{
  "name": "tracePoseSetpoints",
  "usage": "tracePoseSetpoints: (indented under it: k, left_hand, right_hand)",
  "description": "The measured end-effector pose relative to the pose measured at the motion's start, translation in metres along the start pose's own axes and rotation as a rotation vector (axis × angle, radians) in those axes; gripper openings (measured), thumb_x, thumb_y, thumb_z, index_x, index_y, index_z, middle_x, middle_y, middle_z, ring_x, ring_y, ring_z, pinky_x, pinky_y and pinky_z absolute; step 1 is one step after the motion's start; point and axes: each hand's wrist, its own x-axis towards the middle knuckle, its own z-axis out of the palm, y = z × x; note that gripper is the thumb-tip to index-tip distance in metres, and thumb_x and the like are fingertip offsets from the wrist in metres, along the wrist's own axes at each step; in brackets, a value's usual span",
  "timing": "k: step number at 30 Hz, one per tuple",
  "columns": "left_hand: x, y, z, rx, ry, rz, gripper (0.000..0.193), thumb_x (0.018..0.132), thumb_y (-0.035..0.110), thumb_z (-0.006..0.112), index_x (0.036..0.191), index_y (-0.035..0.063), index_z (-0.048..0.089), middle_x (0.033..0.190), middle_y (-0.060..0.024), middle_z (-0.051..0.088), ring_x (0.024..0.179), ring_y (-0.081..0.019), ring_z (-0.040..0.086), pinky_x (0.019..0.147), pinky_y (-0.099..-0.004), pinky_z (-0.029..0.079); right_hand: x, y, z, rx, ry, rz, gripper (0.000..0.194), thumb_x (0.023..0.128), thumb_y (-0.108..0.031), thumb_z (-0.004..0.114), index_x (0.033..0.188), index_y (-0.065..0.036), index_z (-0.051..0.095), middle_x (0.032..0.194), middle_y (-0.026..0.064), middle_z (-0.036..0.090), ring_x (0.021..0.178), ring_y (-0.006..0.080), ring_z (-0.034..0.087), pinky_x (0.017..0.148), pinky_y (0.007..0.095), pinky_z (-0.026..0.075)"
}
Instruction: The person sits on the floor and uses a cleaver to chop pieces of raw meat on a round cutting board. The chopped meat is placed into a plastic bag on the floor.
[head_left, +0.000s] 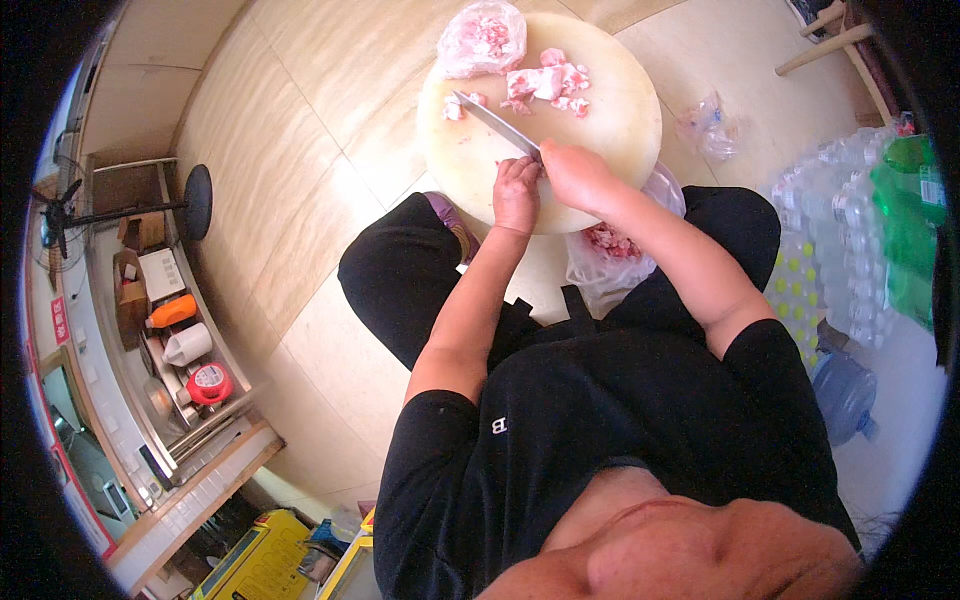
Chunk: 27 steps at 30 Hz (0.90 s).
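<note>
A round, pale cutting board (615, 90) lies before me. My right hand (579, 178) is closed around the handle of a kitchen knife (495, 122), whose blade points to the far left. Beside the knife's heel my left hand (517, 193) rests on the board with its fingers curled; whether they pinch anything is hidden. Pieces of fatty raw meat (546, 81) lie beyond the blade, with smaller bits near its tip. At the board's far edge sits a clear plastic bag (480, 37) of chopped meat. Another bag of meat (611, 241) shows beneath the near edge, between my knees.
Shrink-wrapped plastic bottles (832, 225) and a large blue water jug (844, 394) stand at right. A crumpled plastic bag (709, 127) lies on the tiled floor. On the left is a metal-framed cart (206, 439) holding bottles and boxes. Wooden legs (825, 49) show at upper right.
</note>
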Motion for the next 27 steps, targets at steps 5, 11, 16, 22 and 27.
tracePoseSetpoints:
  k: [5, 11, 16, 22, 27]
  left_hand:
    - [-0.005, -0.007, -0.001, -0.029, 0.012, -0.067, 0.018, 0.075, -0.002, 0.062, 0.090, 0.0045, 0.070, 0.097, -0.0096, 0.069, 0.089, -0.0290, 0.063, 0.086, -0.0371, 0.050]
    - [-0.011, -0.008, -0.005, -0.074, 0.039, -0.142, 0.013, 0.078, -0.001, 0.064, 0.090, 0.0022, 0.070, 0.094, -0.0119, 0.069, 0.086, -0.0308, 0.064, 0.086, -0.0388, 0.050]
    - [-0.010, 0.001, -0.010, -0.100, 0.018, -0.144, 0.010, 0.077, 0.003, 0.068, 0.086, 0.0032, 0.070, 0.092, -0.0099, 0.069, 0.085, -0.0296, 0.063, 0.082, -0.0374, 0.051]
    - [-0.006, 0.002, -0.007, -0.031, 0.067, -0.035, 0.009, 0.074, 0.005, 0.068, 0.084, 0.0056, 0.069, 0.090, -0.0063, 0.068, 0.082, -0.0261, 0.062, 0.075, -0.0353, 0.051]
    - [-0.004, 0.001, -0.003, -0.004, 0.035, 0.002, 0.010, 0.074, 0.002, 0.064, 0.082, 0.0050, 0.068, 0.091, -0.0065, 0.067, 0.083, -0.0258, 0.061, 0.075, -0.0353, 0.051]
  right_hand:
    - [-0.008, 0.004, -0.001, -0.002, 0.028, -0.003, 0.012, 0.084, -0.005, 0.051, 0.093, 0.002, 0.054, 0.083, 0.0246, 0.064, 0.082, 0.0425, 0.063, 0.072, 0.0504, 0.049]
    - [-0.051, 0.025, -0.002, 0.012, 0.038, -0.043, 0.015, 0.084, -0.007, 0.056, 0.093, 0.003, 0.051, 0.079, 0.0261, 0.062, 0.081, 0.0440, 0.062, 0.072, 0.0517, 0.048]
    - [-0.057, 0.023, -0.005, -0.011, 0.025, -0.008, 0.017, 0.085, -0.009, 0.057, 0.094, 0.003, 0.050, 0.075, 0.0250, 0.062, 0.077, 0.0445, 0.062, 0.070, 0.0521, 0.048]
    - [-0.057, 0.006, -0.009, -0.011, -0.016, 0.011, 0.013, 0.082, -0.002, 0.051, 0.093, 0.003, 0.050, 0.073, 0.0253, 0.062, 0.073, 0.0433, 0.063, 0.067, 0.0518, 0.049]
    - [-0.041, 0.000, -0.004, 0.023, -0.065, 0.015, 0.015, 0.085, -0.004, 0.048, 0.097, 0.003, 0.053, 0.086, 0.0271, 0.064, 0.082, 0.0419, 0.064, 0.073, 0.0502, 0.051]
